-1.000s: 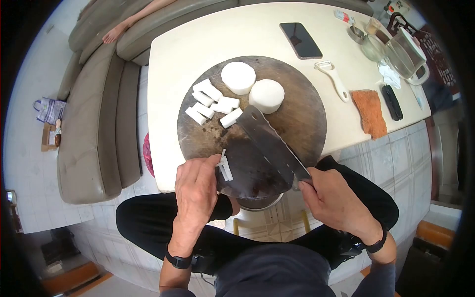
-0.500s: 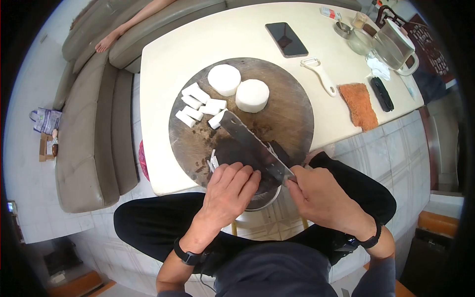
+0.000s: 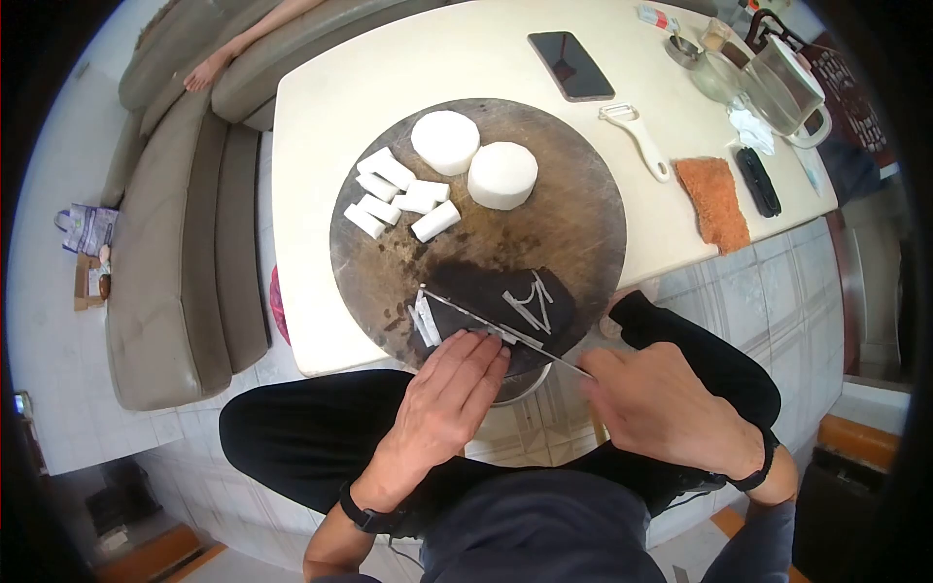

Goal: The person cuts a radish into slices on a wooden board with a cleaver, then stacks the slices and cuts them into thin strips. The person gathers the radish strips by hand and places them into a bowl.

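My right hand [image 3: 656, 398] is closed round the handle of a knife [image 3: 486, 321], whose blade now stands edge-down on the dark wet part of a round wooden board [image 3: 573, 194]. Close beside the blade, my left hand [image 3: 447, 389] presses down with its fingers together; what lies under the fingertips is mostly hidden. Thin white strips [image 3: 528, 303] lie right of the blade, and more [image 3: 424, 321] lie at its left end. Farther back on the board are several short white sticks [image 3: 435, 222] and two thick white round pieces [image 3: 502, 176].
On the cream table [image 3: 316, 194] are a phone [image 3: 571, 66], a white peeler [image 3: 641, 141], an orange cloth [image 3: 714, 204], a black case [image 3: 758, 182] and a clear pitcher [image 3: 782, 87]. Another person's bare foot [image 3: 206, 73] rests on the grey sofa [image 3: 175, 272].
The knife has turned from lying tilted with its broad face showing to nearly upright, and its tip has come down nearer. My right hand has moved slightly right and down.
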A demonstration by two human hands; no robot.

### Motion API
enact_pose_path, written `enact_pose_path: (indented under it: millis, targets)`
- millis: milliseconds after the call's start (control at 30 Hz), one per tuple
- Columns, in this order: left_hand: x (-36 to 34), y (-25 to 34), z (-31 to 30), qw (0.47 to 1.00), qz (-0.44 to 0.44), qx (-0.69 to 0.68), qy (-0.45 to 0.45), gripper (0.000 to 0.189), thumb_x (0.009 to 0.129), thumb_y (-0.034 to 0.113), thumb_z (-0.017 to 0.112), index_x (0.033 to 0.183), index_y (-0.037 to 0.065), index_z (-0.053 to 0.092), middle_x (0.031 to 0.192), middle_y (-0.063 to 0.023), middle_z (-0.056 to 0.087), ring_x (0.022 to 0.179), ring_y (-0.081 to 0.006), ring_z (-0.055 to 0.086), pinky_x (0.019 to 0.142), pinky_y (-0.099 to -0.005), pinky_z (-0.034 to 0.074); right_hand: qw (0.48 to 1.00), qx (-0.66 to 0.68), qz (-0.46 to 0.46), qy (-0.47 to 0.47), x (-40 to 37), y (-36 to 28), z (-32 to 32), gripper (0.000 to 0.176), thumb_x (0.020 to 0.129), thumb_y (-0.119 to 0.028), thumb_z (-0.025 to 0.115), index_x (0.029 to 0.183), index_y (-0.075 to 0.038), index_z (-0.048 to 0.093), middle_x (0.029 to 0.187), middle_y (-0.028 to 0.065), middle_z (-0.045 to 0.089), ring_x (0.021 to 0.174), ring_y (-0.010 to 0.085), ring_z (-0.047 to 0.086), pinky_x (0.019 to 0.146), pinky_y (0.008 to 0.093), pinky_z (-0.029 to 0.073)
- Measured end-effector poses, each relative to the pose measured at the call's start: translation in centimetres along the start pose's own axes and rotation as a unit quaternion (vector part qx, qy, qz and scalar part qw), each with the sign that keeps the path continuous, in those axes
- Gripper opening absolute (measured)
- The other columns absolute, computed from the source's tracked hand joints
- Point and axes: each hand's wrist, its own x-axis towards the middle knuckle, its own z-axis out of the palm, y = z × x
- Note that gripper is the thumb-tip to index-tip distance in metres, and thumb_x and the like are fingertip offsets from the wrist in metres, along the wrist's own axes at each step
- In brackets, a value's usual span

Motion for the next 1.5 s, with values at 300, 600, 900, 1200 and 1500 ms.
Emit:
enact_pose_path:
  millis: [300,600,900,1200,1500]
  targets:
    - [0.3,-0.1,0.2,0.999,-0.011,0.004,-0.034,0.046,0.07,0.005,0.06,0.114,-0.008,0.06,0.113,-0.0172,0.057,0.11,-0.0315,0.054,0.099,-0.0456,0.044,1.0,0.016,0.017,-0.008,-0.6,-0.5,-0.1,0.012,0.077,-0.002,0.059,0.081,0.002,0.049,0.061,0.0181,0.056,0.056,0.0367,0.06,0.05,0.0433,0.044]
    - [0.5,0.5,0.0,0.998,-0.037,0.019,-0.054,0.047,0.072,0.004,0.06,0.117,-0.007,0.058,0.116,-0.0171,0.055,0.113,-0.0314,0.051,0.1,-0.0449,0.041,1.0,-0.005,0.012,-0.022,-0.3,-0.5,-1.0,0.012,0.077,-0.003,0.06,0.08,0.002,0.049,0.061,0.018,0.056,0.056,0.0371,0.06,0.051,0.0428,0.045]
    - [0.3,0.5,0.2,0.998,-0.045,0.009,-0.048,0.041,0.071,0.005,0.061,0.11,-0.007,0.062,0.109,-0.0164,0.058,0.109,-0.0313,0.054,0.1,-0.0457,0.041,0.998,-0.01,0.007,-0.055,-0.2,-0.2,-1.3,0.013,0.075,-0.002,0.06,0.08,0.002,0.049,0.06,0.0174,0.056,0.056,0.0365,0.06,0.05,0.0432,0.043]
    - [0.1,0.4,0.3,0.998,-0.047,0.006,-0.049,0.042,0.073,0.004,0.06,0.113,-0.007,0.062,0.115,-0.0174,0.058,0.113,-0.0329,0.053,0.102,-0.0462,0.04,0.996,-0.062,-0.01,-0.061,2.0,-1.1,-0.7,0.019,0.069,-0.004,0.064,0.081,0.003,0.051,0.061,0.017,0.059,0.059,0.0352,0.063,0.053,0.0414,0.048]
    - [-0.5,-0.4,-0.4,0.997,-0.064,-0.032,0.042,0.043,0.069,-0.001,0.065,0.112,-0.005,0.062,0.114,-0.0171,0.058,0.112,-0.0335,0.053,0.097,-0.0446,0.042,0.998,0.016,0.061,-0.007,0.5,-0.8,-0.7,0.013,0.083,-0.008,0.059,0.08,0.001,0.051,0.056,0.0182,0.054,0.054,0.0371,0.058,0.051,0.0433,0.043]
